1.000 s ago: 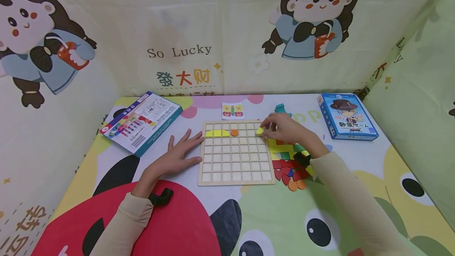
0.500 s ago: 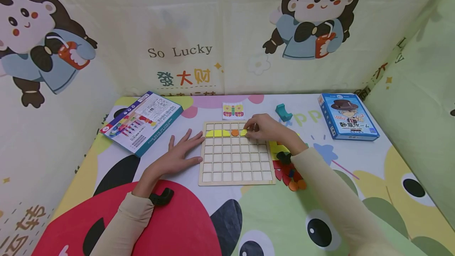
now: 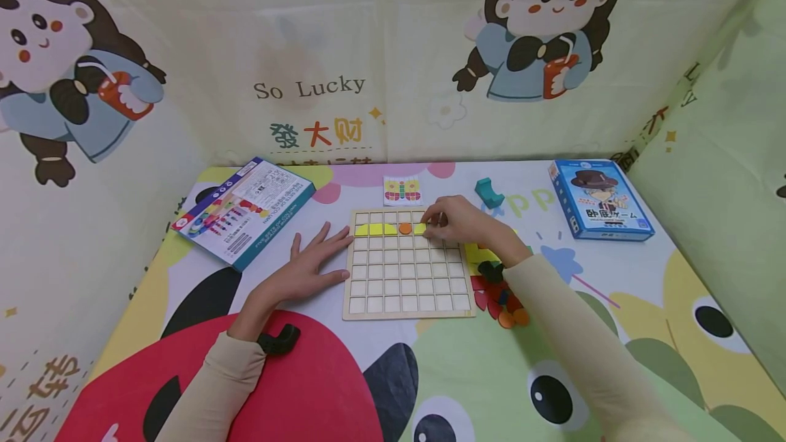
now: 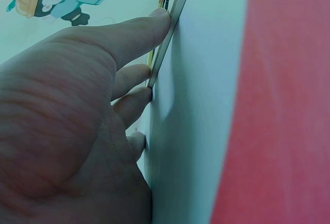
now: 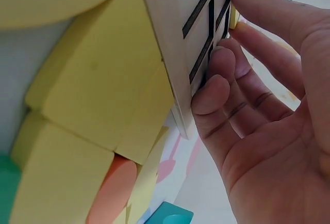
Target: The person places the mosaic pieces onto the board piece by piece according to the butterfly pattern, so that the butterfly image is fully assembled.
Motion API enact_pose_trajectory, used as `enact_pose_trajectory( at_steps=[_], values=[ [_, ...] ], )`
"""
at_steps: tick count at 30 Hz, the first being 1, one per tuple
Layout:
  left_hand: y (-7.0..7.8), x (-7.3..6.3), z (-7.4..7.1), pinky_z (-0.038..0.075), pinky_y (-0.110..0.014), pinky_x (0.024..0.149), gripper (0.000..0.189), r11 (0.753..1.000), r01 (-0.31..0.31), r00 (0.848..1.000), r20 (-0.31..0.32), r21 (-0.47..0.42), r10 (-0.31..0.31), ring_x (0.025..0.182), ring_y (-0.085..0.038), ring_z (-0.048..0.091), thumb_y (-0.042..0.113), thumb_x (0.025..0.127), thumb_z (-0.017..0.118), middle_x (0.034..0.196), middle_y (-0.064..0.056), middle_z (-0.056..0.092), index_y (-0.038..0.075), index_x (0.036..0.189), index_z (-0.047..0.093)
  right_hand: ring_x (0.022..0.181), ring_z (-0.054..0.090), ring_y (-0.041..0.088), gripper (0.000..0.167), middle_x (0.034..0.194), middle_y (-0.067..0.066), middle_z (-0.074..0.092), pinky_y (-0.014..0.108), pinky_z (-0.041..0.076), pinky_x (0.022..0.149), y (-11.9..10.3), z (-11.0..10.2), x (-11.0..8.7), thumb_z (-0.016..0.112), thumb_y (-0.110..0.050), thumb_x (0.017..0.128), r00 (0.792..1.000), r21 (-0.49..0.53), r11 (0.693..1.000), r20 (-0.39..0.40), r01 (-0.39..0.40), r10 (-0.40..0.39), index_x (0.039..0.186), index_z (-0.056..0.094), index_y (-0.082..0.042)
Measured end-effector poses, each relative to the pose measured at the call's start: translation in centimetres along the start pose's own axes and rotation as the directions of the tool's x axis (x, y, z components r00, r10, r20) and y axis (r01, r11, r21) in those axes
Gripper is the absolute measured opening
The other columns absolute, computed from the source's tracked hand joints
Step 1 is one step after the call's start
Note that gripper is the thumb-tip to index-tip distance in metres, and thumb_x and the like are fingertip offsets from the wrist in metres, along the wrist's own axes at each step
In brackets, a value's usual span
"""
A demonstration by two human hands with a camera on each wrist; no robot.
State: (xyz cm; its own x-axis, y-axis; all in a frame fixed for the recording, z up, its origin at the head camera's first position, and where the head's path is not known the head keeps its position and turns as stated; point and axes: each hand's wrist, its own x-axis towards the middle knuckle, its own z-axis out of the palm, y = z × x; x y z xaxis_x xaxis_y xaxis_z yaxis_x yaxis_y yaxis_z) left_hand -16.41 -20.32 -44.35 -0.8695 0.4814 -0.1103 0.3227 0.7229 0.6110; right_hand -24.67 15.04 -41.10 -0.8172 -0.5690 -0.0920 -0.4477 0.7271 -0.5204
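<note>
A wooden grid board [image 3: 409, 315] lies on the table. My left hand [image 3: 303, 273] is spread to its left, with fingertips and thumb against the board's edge, as the left wrist view also shows. In the board's second row sit yellow pieces [image 3: 376, 230] with rounded tops and an orange round piece [image 3: 405, 228]. Just right of the orange one, my right hand [image 3: 460, 219] pinches a small yellow piece [image 3: 419, 229] between thumb and index finger, at the row's slots. Its other fingertips touch the board in the right wrist view. A butterfly picture card [image 3: 402, 191] lies behind the board.
Loose pieces, yellow, red [image 3: 482, 301] and orange [image 3: 506, 320], lie right of the board, partly under my right forearm. A teal curved block [image 3: 489, 193] is at the back. A flat box [image 3: 245, 213] lies left, a blue box [image 3: 602, 200] right.
My right hand has moved left along the second row with the yellow piece, stopping beside the orange one; it has barely shifted over the last half second. The left hand stays put.
</note>
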Motion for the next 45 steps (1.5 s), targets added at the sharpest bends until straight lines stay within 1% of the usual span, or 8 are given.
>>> enact_pose_trajectory(
  at_steps=[6, 12, 17, 23, 28, 32, 38, 45],
  values=[
    [-0.1, 0.0, 0.1, -0.018, -0.077, 0.123, 0.08, 1.0, -0.004, 1.0, -0.004, -0.001, 0.004, 0.168, -0.039, 0.0, 0.039, 0.097, 0.074, 0.179, -0.004, 0.025, 0.022, 0.166, 0.037, 0.092, 0.063, 0.019, 0.026, 0.102, 0.004, 0.073, 0.03, 0.055, 0.083, 0.4, -0.4, -0.6, 0.08, -0.026, 0.096, 1.0, -0.004, 1.0, -0.019, 0.0, 0.0, 0.118, 0.08, -0.012],
    [-0.1, 0.0, 0.0, -0.018, -0.077, 0.123, 0.08, 1.0, -0.003, 1.0, -0.005, -0.001, 0.003, 0.168, -0.039, 0.0, 0.039, 0.097, 0.074, 0.179, -0.004, 0.025, 0.023, 0.166, 0.038, 0.089, 0.064, 0.019, 0.03, 0.101, 0.006, 0.075, 0.029, 0.056, 0.077, 1.2, -2.0, -2.4, 0.078, -0.023, 0.097, 0.998, 0.02, 1.0, -0.052, -0.018, 0.019, 0.123, 0.078, -0.007],
    [-0.2, 0.0, 0.1, -0.018, -0.077, 0.123, 0.081, 1.0, 0.003, 1.0, -0.006, 0.0, -0.003, 0.168, -0.039, 0.0, 0.04, 0.097, 0.074, 0.179, -0.004, 0.024, 0.024, 0.166, 0.037, 0.09, 0.064, 0.019, 0.031, 0.103, 0.007, 0.075, 0.026, 0.055, 0.075, 2.9, -3.2, -4.3, 0.076, -0.023, 0.098, 0.995, -0.003, 0.998, -0.078, -0.063, 0.063, 0.125, 0.076, -0.007],
    [-0.3, 0.0, 0.1, -0.018, -0.077, 0.123, 0.082, 1.0, 0.014, 1.0, -0.002, -0.001, -0.014, 0.169, -0.039, -0.001, 0.042, 0.096, 0.075, 0.179, -0.003, 0.023, 0.026, 0.167, 0.036, 0.092, 0.063, 0.02, 0.029, 0.101, 0.007, 0.074, 0.026, 0.055, 0.075, 5.2, -4.2, -6.8, 0.076, -0.022, 0.098, 0.988, -0.016, 0.993, -0.096, -0.121, 0.119, 0.122, 0.077, -0.007],
    [-0.3, 0.0, 0.1, -0.018, -0.077, 0.123, 0.082, 1.0, 0.009, 1.0, -0.001, 0.002, -0.009, 0.169, -0.038, 0.0, 0.042, 0.096, 0.074, 0.179, -0.003, 0.023, 0.025, 0.167, 0.036, 0.088, 0.062, 0.019, 0.03, 0.099, 0.006, 0.074, 0.026, 0.054, 0.072, 7.4, -4.8, -9.1, 0.078, -0.021, 0.096, 0.981, -0.033, 0.987, -0.115, -0.159, 0.155, 0.121, 0.078, -0.006],
    [-0.4, 0.0, 0.1, -0.018, -0.077, 0.123, 0.082, 1.0, 0.004, 1.0, 0.0, 0.006, -0.004, 0.169, -0.039, 0.0, 0.042, 0.096, 0.074, 0.179, -0.003, 0.023, 0.025, 0.167, 0.036, 0.087, 0.061, 0.019, 0.033, 0.099, 0.007, 0.075, 0.026, 0.052, 0.069, 8.4, -5.2, -10.4, 0.081, -0.021, 0.093, 0.976, -0.031, 0.98, -0.108, -0.196, 0.192, 0.12, 0.078, -0.003],
    [-0.4, 0.0, 0.1, -0.018, -0.077, 0.123, 0.081, 1.0, 0.002, 1.0, -0.003, 0.014, -0.002, 0.169, -0.039, 0.0, 0.042, 0.097, 0.073, 0.179, -0.003, 0.023, 0.025, 0.167, 0.036, 0.086, 0.061, 0.018, 0.036, 0.098, 0.006, 0.075, 0.025, 0.051, 0.069, 9.2, -5.1, -11.4, 0.085, -0.026, 0.09, 0.971, -0.05, 0.973, -0.084, -0.227, 0.222, 0.119, 0.079, -0.005],
    [-0.4, 0.0, 0.1, -0.018, -0.077, 0.123, 0.081, 1.0, 0.003, 1.0, -0.001, 0.008, -0.003, 0.169, -0.038, 0.0, 0.042, 0.097, 0.074, 0.179, -0.003, 0.024, 0.025, 0.167, 0.036, 0.086, 0.06, 0.019, 0.039, 0.097, 0.007, 0.073, 0.026, 0.052, 0.07, 9.7, -4.7, -11.4, 0.084, -0.028, 0.091, 0.97, -0.039, 0.971, -0.078, -0.234, 0.231, 0.121, 0.078, -0.005]
  ],
)
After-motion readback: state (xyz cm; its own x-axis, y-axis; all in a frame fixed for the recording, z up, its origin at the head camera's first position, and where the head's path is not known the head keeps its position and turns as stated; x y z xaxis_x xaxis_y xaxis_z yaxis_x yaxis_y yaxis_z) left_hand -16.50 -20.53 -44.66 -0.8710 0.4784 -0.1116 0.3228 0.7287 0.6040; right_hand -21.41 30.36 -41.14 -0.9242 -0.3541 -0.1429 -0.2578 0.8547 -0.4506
